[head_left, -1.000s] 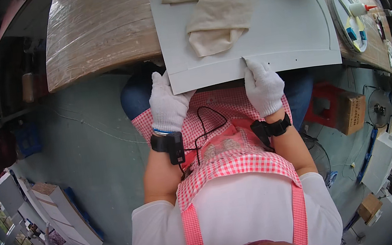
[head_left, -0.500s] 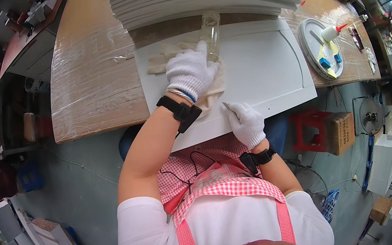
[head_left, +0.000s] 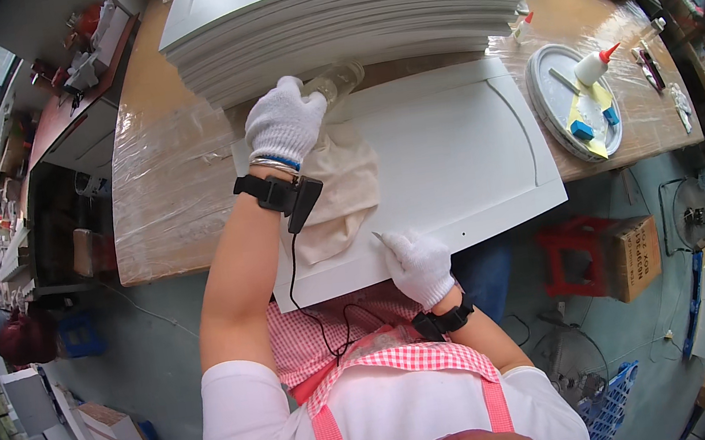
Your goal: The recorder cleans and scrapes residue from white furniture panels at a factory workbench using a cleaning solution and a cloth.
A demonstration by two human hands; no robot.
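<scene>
My left hand point(head_left: 283, 124), in a white knit glove, is closed around a clear cylindrical container point(head_left: 340, 82). The container tilts to the right, just in front of the stack of white panels point(head_left: 345, 25). A crumpled cream cloth point(head_left: 335, 191) lies below this hand on a white panel point(head_left: 451, 154) with a recessed curved border. At the panel's near edge is my right hand point(head_left: 419, 266), also gloved, its fingers pinched on a small thin grey pointed tool point(head_left: 379, 236). Most of that tool is hidden by the glove.
On the right, a round white lid point(head_left: 539, 97) holds a white glue bottle point(head_left: 595, 68) with a red tip and blue blocks point(head_left: 581, 130). Plastic film covers the wooden table point(head_left: 162, 192). A red stool point(head_left: 567, 258) and a cardboard box point(head_left: 632, 259) stand on the floor.
My left hand has moved left off the cloth with the container, which has gone from nearly upright in view to tilted right. My right hand, still pinching the tool, appears slightly lower and further left.
</scene>
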